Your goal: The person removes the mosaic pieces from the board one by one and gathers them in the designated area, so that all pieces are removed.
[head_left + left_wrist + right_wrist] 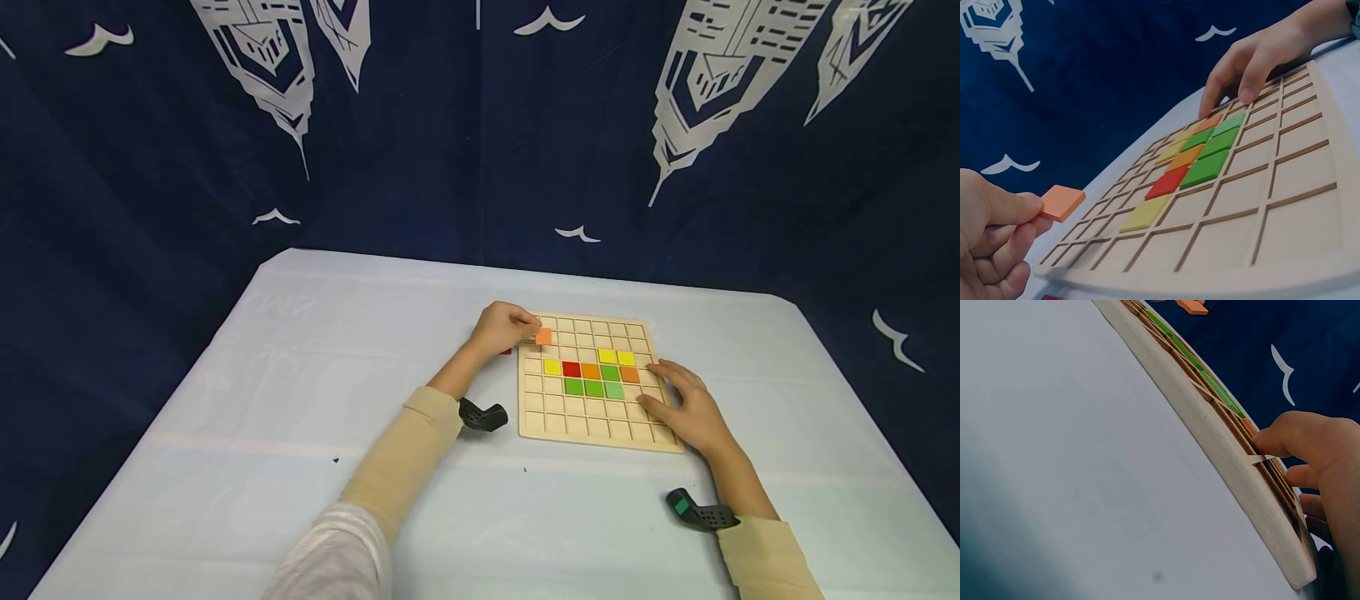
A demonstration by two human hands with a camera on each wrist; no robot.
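My left hand (504,327) pinches an orange square tile (1063,203) between thumb and fingertips, over the far left corner of the wooden grid board (555,425). In the left wrist view the tile is tilted and held above the cells. Tiles in yellow, red, orange and green lie in the board's middle cells, among them a red tile (572,369) and a pale green tile (614,390). Along the board's right side rests my right hand (693,412), thumb and fingers spread, the thumb touching the grid. It holds no tile.
A red piece (506,352) lies on the table beside the board's left edge, partly hidden by the left hand. The white-covered table (247,467) extends around the board. Behind it hangs a dark blue curtain (480,150) with white prints. Small dark specks dot the cloth.
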